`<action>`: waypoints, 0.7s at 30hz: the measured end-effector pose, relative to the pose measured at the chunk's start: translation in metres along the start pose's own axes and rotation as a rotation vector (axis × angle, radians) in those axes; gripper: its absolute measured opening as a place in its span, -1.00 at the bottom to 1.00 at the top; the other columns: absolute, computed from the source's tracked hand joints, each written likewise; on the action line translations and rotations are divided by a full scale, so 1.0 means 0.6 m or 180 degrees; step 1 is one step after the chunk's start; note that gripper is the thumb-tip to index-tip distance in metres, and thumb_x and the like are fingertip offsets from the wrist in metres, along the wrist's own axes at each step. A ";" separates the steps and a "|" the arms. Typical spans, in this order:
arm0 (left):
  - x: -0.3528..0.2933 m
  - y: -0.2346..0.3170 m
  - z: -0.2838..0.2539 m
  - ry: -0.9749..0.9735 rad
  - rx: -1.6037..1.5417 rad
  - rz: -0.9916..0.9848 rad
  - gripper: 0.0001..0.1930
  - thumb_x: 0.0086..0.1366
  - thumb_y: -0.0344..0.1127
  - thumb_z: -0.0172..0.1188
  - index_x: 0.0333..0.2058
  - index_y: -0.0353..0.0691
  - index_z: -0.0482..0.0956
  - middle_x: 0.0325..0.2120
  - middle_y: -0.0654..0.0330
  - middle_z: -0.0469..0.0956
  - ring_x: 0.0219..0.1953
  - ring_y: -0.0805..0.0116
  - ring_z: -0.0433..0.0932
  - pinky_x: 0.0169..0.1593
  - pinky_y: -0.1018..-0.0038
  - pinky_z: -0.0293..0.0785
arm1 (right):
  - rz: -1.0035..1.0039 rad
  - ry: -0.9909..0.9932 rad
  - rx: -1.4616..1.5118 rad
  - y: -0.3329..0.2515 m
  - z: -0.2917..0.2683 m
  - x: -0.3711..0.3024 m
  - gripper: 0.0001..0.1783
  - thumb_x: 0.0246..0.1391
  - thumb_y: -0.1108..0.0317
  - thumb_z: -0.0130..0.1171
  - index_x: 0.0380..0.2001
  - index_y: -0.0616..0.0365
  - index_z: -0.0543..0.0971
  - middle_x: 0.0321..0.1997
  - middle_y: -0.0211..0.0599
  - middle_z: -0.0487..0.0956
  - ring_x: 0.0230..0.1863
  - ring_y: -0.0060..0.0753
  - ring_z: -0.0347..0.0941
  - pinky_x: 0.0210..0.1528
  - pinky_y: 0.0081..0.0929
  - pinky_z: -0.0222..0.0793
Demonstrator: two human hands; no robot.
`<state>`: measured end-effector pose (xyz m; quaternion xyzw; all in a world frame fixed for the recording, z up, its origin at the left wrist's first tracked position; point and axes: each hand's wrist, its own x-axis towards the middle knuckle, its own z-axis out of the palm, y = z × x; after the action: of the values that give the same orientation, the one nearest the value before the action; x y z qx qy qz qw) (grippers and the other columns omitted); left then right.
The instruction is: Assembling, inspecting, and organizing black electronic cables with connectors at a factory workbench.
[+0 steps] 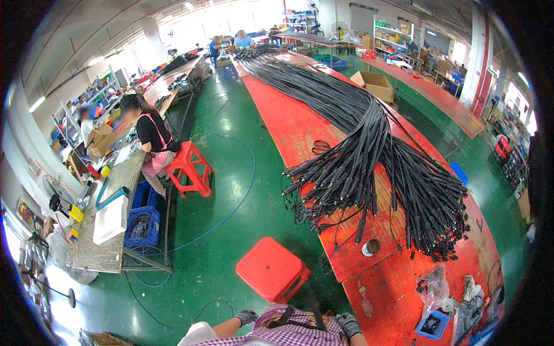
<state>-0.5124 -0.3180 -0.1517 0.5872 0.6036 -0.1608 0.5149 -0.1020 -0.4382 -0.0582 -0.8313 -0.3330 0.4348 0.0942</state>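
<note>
Red stool [271,266] nr L grip [247,316].

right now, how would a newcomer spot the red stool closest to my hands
Find the long red table with black cables; on the green floor to its left stands the red stool. Its square top is bare, unlike the other red stool, where a person sits.
</note>
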 end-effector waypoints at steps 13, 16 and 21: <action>0.039 -0.001 0.022 -0.0264 0.0048 0.0227 -0.63 0.08 0.02 -0.02 -0.34 -0.16 0.52 -0.45 0.10 0.53 -0.41 0.22 0.47 -0.29 0.38 0.35 | -0.0051 0.0239 0.0054 0.052 0.015 0.041 -0.62 -0.15 0.09 0.05 -0.44 0.25 0.51 -0.41 0.07 0.50 -0.31 -0.06 0.45 -0.28 -0.31 0.32; 0.027 0.024 0.012 -0.0075 -0.0017 0.0537 -0.71 0.03 -0.09 0.05 -0.44 -0.20 0.54 -0.62 0.22 0.50 -0.60 0.38 0.39 -0.43 0.45 0.33 | -0.0190 0.0315 -0.0015 0.059 0.014 0.043 -0.62 -0.16 0.09 0.06 -0.45 0.24 0.51 -0.43 0.06 0.50 -0.33 -0.08 0.45 -0.29 -0.32 0.32; 0.008 0.044 0.003 -0.0227 0.0304 0.0372 -0.63 0.09 0.00 -0.03 -0.32 -0.16 0.53 -0.39 0.07 0.52 -0.34 0.20 0.49 -0.23 0.40 0.37 | -0.0231 0.0338 0.0009 0.070 0.019 0.048 -0.63 -0.16 0.09 0.07 -0.45 0.24 0.51 -0.45 0.05 0.50 -0.35 -0.09 0.46 -0.30 -0.32 0.33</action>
<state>-0.4874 -0.3101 -0.1455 0.6392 0.5411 -0.1800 0.5159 -0.0796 -0.4534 -0.1029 -0.8405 -0.3569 0.3869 0.1286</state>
